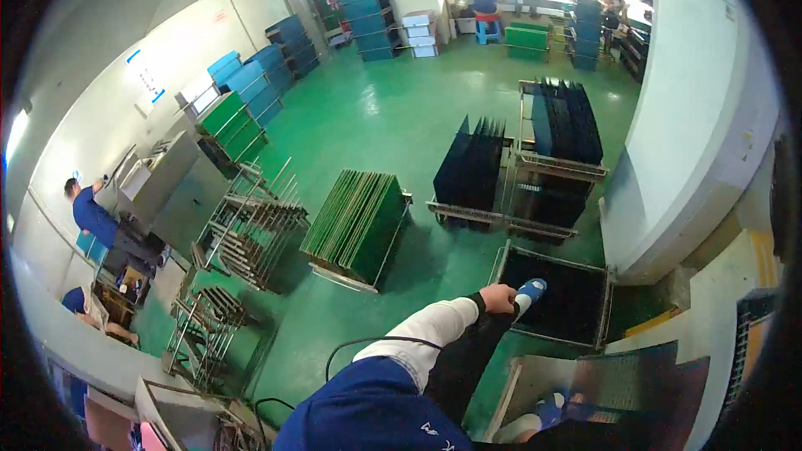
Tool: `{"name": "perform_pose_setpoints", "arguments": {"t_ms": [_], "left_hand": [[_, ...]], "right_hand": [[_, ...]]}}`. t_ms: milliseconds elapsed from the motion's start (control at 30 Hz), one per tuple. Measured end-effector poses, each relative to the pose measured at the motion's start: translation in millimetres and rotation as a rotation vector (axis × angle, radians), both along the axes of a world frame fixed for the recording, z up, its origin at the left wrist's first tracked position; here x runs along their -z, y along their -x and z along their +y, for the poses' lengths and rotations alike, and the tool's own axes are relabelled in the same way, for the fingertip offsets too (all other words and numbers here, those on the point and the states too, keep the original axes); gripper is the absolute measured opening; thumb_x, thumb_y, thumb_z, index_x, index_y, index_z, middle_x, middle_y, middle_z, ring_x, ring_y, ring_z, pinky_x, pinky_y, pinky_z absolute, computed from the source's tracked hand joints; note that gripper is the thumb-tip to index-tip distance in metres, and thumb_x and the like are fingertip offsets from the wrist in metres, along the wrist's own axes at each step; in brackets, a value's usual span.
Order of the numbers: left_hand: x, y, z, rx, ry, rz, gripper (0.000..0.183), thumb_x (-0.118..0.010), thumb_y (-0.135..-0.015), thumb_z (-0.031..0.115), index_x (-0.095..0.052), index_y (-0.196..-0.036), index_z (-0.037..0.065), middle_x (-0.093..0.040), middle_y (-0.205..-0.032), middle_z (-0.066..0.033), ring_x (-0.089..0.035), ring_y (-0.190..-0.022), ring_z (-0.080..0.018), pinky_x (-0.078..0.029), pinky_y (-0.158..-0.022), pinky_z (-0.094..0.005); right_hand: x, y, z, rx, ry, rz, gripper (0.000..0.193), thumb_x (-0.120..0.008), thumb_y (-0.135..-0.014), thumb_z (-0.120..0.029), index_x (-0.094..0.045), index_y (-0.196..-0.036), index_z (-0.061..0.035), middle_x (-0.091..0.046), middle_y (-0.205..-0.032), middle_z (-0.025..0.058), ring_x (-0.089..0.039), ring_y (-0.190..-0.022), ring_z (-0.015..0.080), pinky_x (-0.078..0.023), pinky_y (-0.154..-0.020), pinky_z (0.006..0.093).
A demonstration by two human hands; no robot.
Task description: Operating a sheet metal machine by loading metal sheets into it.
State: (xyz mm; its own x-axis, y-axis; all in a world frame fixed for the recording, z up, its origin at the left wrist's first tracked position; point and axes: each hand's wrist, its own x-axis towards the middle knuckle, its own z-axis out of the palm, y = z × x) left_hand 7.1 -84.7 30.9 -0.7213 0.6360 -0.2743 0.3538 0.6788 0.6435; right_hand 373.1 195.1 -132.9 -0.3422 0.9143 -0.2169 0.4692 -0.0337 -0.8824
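My left hand (499,298), with fingers curled in, hangs at the end of a white sleeve over my black trouser leg (468,359). Whether it grips anything is hidden. Just beyond it, my foot in a blue slipper (532,287) overlaps the near-left part of a low metal-framed rack (605,301) with a black inside. Lower down, beside my other blue slipper (547,411), a blurred skin-coloured patch, apparently my right hand (575,405), shows against dark cloth. Its fingers cannot be made out.
Green panels (355,221) stand upright in a rack at centre; dark panels (472,169) fill racks to its right. Bare metal racks (259,225) cluster left. A white pillar (677,134) rises at right. One person (96,213) works at far left; others sit at the back.
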Motion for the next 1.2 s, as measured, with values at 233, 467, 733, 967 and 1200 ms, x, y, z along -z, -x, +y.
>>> {"name": "perform_pose_setpoints", "arguments": {"t_ms": [233, 467, 733, 967, 1200], "left_hand": [[19, 1, -16, -0.049, -0.046, 0.145, 0.023, -0.067, -0.069, 0.03, -0.069, -0.085, 0.013, -0.069, -0.085, -0.0108, -0.064, -0.088, -0.0331, -0.052, -0.077, -0.0444], [11, 7, -16, 0.04, 0.13, 0.048, 0.033, -0.071, -0.069, 0.039, -0.071, -0.09, 0.014, -0.067, -0.096, -0.0115, -0.059, -0.097, -0.0363, -0.05, -0.083, -0.0461], [15, 1, -19, -0.027, -0.012, 0.21, 0.018, -0.067, -0.068, 0.027, -0.067, -0.079, 0.013, -0.068, -0.082, -0.0091, -0.064, -0.085, -0.0331, -0.052, -0.072, -0.0452], [18, -2, -20, -0.034, 0.007, 0.186, 0.018, -0.065, -0.071, 0.027, -0.069, -0.084, 0.015, -0.067, -0.091, -0.0085, -0.06, -0.096, -0.0336, -0.052, -0.076, -0.0456], [11, 3, -13, 0.03, 0.149, 0.144, 0.024, -0.065, -0.072, 0.028, -0.07, -0.092, 0.016, -0.065, -0.095, -0.0093, -0.06, -0.099, -0.0341, -0.052, -0.08, -0.0466]], "right_hand": [[24, 37, -49, 0.166, 0.274, 0.015, 0.031, -0.076, -0.073, -0.026, -0.071, -0.096, -0.0053, -0.063, -0.084, 0.0062, -0.059, -0.077, 0.0209, -0.047, -0.068, 0.0348], [-15, 45, -60, 0.178, 0.217, 0.099, 0.024, -0.073, -0.076, -0.022, -0.071, -0.096, -0.0072, -0.065, -0.088, 0.0063, -0.058, -0.076, 0.0185, -0.046, -0.066, 0.0341], [-20, 48, -57, 0.167, 0.225, 0.072, 0.024, -0.072, -0.077, -0.021, -0.071, -0.096, -0.0065, -0.065, -0.088, 0.0066, -0.058, -0.076, 0.0186, -0.046, -0.066, 0.0343], [-23, 46, -55, 0.148, 0.228, 0.062, 0.023, -0.071, -0.078, -0.021, -0.071, -0.096, -0.0059, -0.065, -0.088, 0.0068, -0.058, -0.076, 0.0187, -0.046, -0.066, 0.0344], [-26, 49, -51, 0.132, 0.228, 0.048, 0.023, -0.07, -0.078, -0.02, -0.07, -0.096, -0.0053, -0.065, -0.089, 0.007, -0.058, -0.077, 0.0189, -0.046, -0.067, 0.0346]]}}
